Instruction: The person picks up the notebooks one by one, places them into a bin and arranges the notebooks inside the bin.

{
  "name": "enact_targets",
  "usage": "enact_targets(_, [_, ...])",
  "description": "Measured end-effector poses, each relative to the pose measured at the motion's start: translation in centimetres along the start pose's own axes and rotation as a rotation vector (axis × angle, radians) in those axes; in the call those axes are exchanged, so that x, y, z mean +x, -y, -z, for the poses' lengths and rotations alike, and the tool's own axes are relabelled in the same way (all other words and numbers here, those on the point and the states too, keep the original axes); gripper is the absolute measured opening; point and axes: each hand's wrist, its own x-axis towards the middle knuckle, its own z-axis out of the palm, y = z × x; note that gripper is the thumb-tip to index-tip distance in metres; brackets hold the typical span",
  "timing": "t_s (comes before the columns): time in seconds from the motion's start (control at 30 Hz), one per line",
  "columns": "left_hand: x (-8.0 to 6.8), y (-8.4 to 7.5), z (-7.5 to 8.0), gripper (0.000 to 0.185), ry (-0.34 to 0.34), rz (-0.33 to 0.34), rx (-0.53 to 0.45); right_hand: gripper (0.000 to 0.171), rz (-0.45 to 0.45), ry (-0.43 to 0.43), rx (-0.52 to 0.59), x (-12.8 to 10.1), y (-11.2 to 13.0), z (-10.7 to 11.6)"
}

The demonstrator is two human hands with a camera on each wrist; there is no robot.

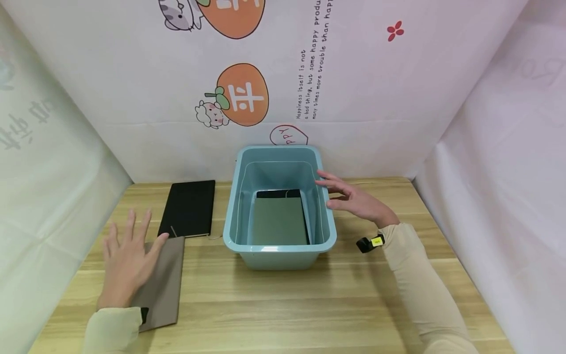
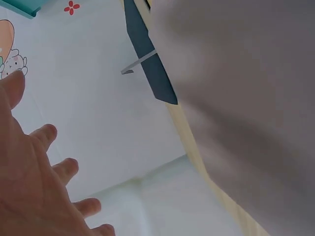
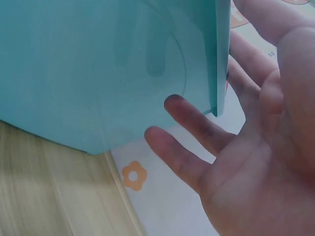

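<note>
A light blue plastic bin (image 1: pixel 279 246) stands mid-table with a grey-green notebook (image 1: pixel 278 220) lying on a black one (image 1: pixel 278 193) inside. My right hand (image 1: pixel 349 196) hovers by the bin's right rim with straight fingers, holding nothing; in the right wrist view its fingers (image 3: pixel 197 125) spread beside the bin's wall (image 3: pixel 98 69). My left hand (image 1: pixel 128 258) is spread flat above a brown-grey notebook (image 1: pixel 163 285) at front left; whether it touches is unclear. A black notebook (image 1: pixel 189 207) lies behind that. The left wrist view shows the left hand's fingers (image 2: pixel 44 177) and the brown-grey notebook (image 2: pixel 246 98).
The wooden table (image 1: pixel 283 300) is enclosed by white printed sheets at the back (image 1: pixel 353 98) and on both sides. A small black and yellow device (image 1: pixel 370 242) sits at my right wrist.
</note>
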Motion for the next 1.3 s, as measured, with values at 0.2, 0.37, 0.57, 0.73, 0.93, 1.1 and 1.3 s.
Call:
enact_targets(0.2, [-0.5,1.1,-0.4,0.078,0.067,0.024,-0.008,0.051,-0.016,-0.129,0.022,-0.5,-0.1,0.3])
enact_targets(0.37, [-1.1,2.2,-0.6,0.082,0.177,0.073,-0.023,0.049,-0.001,-0.140,0.033,-0.4,-0.4,0.1])
enact_targets(0.57, [-1.6,3.0,-0.5,0.091,0.371,0.170,-0.014,0.046,0.012,-0.115,0.038,-0.3,-0.7,-0.1])
enact_targets(0.73, [-2.1,3.6,-0.4,0.099,0.492,0.249,-0.034,0.047,0.004,-0.094,0.032,-0.1,-0.8,-0.1])
enact_targets(0.93, [-2.4,3.8,-0.6,0.105,0.559,0.292,-0.031,0.043,0.009,-0.097,0.048,-0.1,-0.9,-0.2])
enact_targets(1.1, [-2.7,3.9,-0.7,0.111,0.570,0.295,-0.037,0.038,0.012,-0.090,0.052,-0.2,-1.0,-0.2])
enact_targets(1.3, [-2.9,4.0,-0.6,0.121,0.540,0.348,-0.036,0.035,0.007,-0.073,0.045,-0.3,-1.0,-0.1])
